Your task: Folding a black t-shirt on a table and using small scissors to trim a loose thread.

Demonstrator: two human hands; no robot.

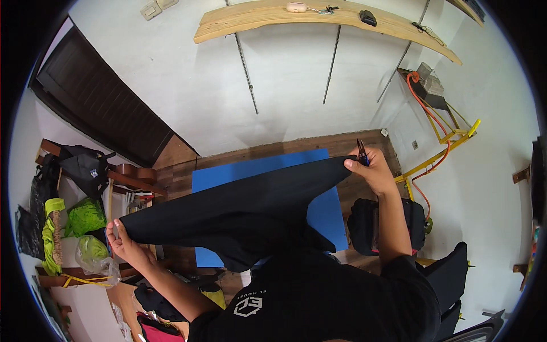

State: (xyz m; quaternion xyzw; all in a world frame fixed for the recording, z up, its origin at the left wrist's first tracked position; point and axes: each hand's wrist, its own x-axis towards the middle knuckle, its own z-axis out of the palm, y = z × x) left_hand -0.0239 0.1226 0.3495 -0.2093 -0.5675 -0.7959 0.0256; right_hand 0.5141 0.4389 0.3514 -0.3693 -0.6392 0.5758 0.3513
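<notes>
A black cloth (250, 199), perhaps a garment, is stretched in the air between my two hands. My left hand (128, 248) pinches its left corner, lower and nearer to me. Over on the right, my right hand (373, 174) is raised higher and grips the other corner between thumb and fingers. A small dark tool with two slim prongs (361, 149) and a bit of blue sticks up from that same hand; its exact kind is hard to make out. The cloth's middle sags toward my chest, and its lower part merges with my black shirt.
Below the cloth lies a blue rectangular surface (327, 219). A black bag (364, 225) stands right of it, near a yellow metal frame (433, 162) with an orange hose. Shelves with bags (85, 165) line the left, beside a dark door (102, 94). A wooden shelf (245, 21) runs along the far wall.
</notes>
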